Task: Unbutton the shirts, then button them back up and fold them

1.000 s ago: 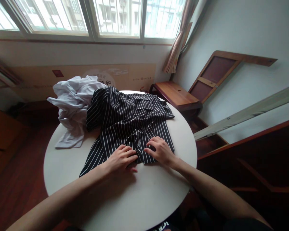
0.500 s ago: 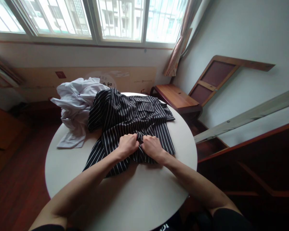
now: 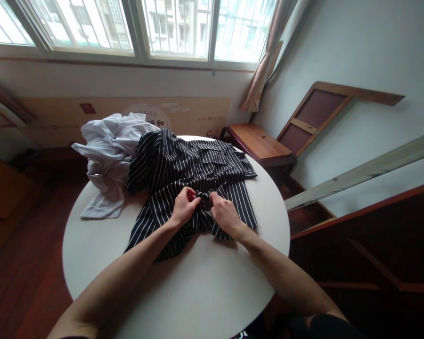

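Note:
A black shirt with white stripes (image 3: 176,160) lies rumpled across the white round table (image 3: 212,282), its near edge gathered up between my hands. My left hand (image 3: 185,205) pinches the gathered cloth between thumb and fingers. Just to its right, my right hand (image 3: 225,213) is curled closed on the same bunch of fabric, its fingertips partly hidden. Behind the shirt's left side, a heap of crumpled white cloth (image 3: 109,146) rests at the table's far left, one flap spread flat toward me.
A low wooden stool or bench (image 3: 259,143) stands past the table's far right edge. A wooden frame with dark panels (image 3: 320,110) leans at the right wall. Windows (image 3: 176,28) line the far side above a long printed board (image 3: 208,113).
My left hand has loosened from a fist into a pinch and shifted slightly left and up. The hands are a little farther apart, and the shirt's near edge has moved.

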`<state>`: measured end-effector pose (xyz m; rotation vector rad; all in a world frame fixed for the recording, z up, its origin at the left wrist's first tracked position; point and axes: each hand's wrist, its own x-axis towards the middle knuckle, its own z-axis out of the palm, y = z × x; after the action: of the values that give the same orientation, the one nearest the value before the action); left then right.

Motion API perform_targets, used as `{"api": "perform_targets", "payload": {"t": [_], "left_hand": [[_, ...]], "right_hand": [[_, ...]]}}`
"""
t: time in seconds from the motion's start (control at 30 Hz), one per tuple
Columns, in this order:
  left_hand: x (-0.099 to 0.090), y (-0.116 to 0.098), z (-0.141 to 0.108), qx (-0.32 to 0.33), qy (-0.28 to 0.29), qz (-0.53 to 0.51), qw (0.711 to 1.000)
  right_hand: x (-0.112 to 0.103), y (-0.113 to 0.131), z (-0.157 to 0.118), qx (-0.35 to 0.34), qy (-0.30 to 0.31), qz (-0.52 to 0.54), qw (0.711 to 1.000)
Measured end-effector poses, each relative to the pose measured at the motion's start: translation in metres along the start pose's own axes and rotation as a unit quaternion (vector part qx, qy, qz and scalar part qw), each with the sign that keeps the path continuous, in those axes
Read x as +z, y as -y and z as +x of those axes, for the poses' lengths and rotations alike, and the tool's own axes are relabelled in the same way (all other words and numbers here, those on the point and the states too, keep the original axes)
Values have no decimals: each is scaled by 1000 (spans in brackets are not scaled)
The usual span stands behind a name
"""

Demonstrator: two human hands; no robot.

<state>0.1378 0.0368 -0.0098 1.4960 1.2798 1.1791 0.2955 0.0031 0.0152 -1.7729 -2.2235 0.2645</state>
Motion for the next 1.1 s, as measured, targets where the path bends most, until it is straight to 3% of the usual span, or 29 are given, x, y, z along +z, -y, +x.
{"api": "perform_targets", "payload": {"t": [0.1,0.27,0.53,0.67,0.93,1.1], "left_hand": [[1,1,-2,-20,18,-72,997],[2,-6,-6,3,81,-108,991],[6,-9,-7,-10,69,-108,992],[6,-7,-7,-7,50,-120,992],[7,-10,-4,-63,43,-178,981],[4,-14,-4,-22,19,-78,997]], "right_hand": [[1,-15,5,29,-26,161,986],[6,-33,11,62,-64,394,915],[1,-24,7,105,-110,523,838],[0,-19,6,122,-93,578,801],[2,-16,5,115,-116,558,813],[1,-15,4,110,-143,531,828]]}}
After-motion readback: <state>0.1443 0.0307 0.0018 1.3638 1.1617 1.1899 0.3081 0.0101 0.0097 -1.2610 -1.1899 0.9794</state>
